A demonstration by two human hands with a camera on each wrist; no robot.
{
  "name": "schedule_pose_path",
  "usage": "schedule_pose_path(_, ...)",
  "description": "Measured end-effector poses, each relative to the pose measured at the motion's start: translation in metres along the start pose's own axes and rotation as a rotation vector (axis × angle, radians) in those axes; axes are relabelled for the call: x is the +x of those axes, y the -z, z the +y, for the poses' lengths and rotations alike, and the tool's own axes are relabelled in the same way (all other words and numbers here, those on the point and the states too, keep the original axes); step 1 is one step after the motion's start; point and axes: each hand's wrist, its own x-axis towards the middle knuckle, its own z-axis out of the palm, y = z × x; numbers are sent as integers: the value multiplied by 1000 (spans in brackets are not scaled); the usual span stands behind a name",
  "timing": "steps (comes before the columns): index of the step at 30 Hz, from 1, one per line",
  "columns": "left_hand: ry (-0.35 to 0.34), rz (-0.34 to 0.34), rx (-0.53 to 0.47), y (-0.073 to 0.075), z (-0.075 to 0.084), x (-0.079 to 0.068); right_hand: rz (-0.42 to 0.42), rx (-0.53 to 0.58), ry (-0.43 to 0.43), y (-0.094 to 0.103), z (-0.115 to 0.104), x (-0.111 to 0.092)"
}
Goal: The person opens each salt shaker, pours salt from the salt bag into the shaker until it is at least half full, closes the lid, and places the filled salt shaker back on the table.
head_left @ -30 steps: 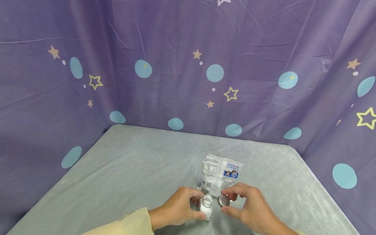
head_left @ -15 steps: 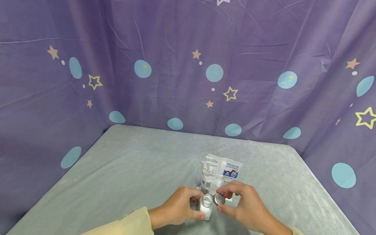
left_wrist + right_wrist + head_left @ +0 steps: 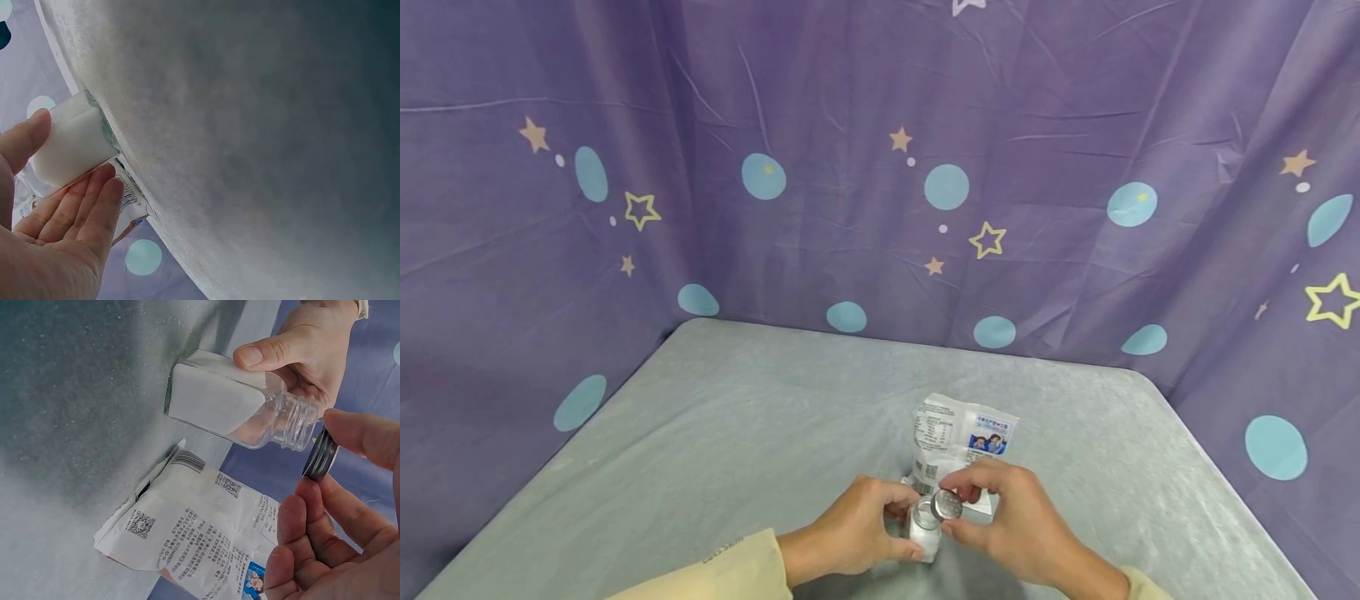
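My left hand grips a small square glass shaker jar between thumb and fingers; the jar stands upright on the table. White powder or fine grains fill much of it, and its threaded neck is uncovered. With thumb and fingertips, my right hand pinches a round metal shaker lid with holes in its top. The lid is tilted at the right side of the jar's mouth, right at the threaded rim in the right wrist view. In the left wrist view the jar sits between thumb and fingers.
A white printed packet with a blue picture stands just behind the jar, partly hidden by my right hand. Grey cloth covers the table. A purple curtain with stars and dots hangs behind and at both sides.
My right hand has moved left with the lid, bringing it from beside the jar to the rim of its mouth. The left hand and jar have stayed in place.
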Motion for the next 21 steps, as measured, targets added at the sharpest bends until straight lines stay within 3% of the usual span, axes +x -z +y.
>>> schedule_pose_path(21, 5, -16, -11, 1, 0, 0, -82, 17, -40, -4, -6, 7)
